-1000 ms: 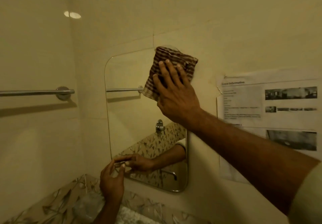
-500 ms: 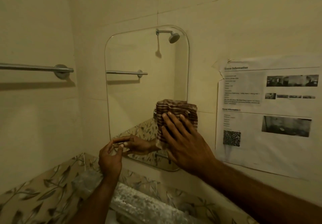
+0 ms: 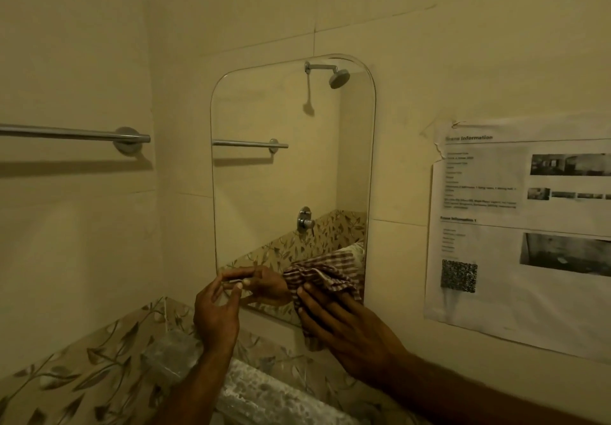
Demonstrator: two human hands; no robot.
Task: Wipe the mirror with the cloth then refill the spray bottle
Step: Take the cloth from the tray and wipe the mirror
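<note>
Low down, the right hand (image 3: pixel 350 328), fingers flat, pressed the cloth (image 3: pixel 322 280) at five o'clock on the mirror (image 3: pixel 274 176). The left hand (image 3: pixel 215 315), fingers loose, touched its seven o'clock edge. Overrunning that corner could drop the cloth.

Carrier: tiled wall (image 3: pixel 463 44), pale, two faces meeting at a corner left of centre.

Facing face: mirror (image 3: pixel 281 176) fixed flat and upright, top corners rounded, lower edge just above the ledge (image 3: pixel 82 368). Right of the mirror, near but not touching: printed sheet (image 3: pixel 496 259) stuck flat, top-left corner torn and curled, QR code at lower left.

Left face: chrome towel rail (image 3: pixel 66 133), horizontal, on a round mount near the corner.

Ledge: leaf-patterned tile along the foot of both faces. On it, by the corner: one translucent object (image 3: pixel 168 355), identity unclear.
</note>
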